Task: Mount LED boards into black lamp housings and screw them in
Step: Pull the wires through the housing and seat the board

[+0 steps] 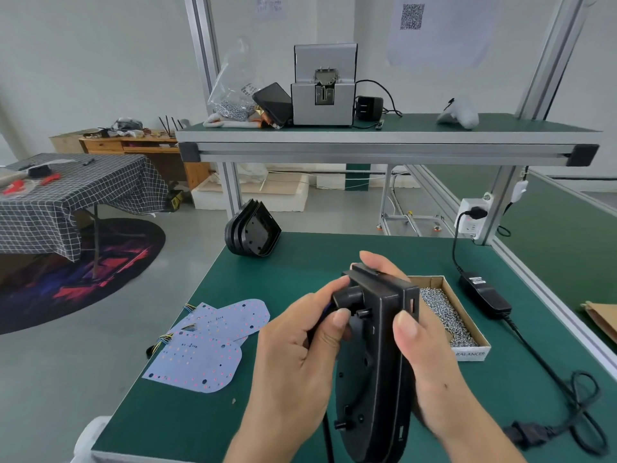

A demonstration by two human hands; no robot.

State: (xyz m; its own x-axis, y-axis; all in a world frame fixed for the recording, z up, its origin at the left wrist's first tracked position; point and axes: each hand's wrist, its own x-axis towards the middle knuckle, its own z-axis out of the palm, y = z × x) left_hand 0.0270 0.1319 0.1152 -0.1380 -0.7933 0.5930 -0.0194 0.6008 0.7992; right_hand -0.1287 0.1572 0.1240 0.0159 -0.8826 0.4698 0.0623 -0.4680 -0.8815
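A black lamp housing (377,355) is held on edge above the green bench, its back side with pegs facing left. My left hand (297,355) grips its left side, thumb near a small peg. My right hand (424,345) grips the right side, fingers wrapped over the top edge. Two white LED boards (207,345) with coloured wires lie flat at the left of the bench. A stack of empty black housings (252,232) leans at the far left corner.
A cardboard box of screws (444,315) sits just right of my hands. A black power adapter (484,294) and its coiled cable (581,416) lie along the right side. On the upper shelf (384,142) stand a screw feeder (324,91) and a bag of screws (233,101).
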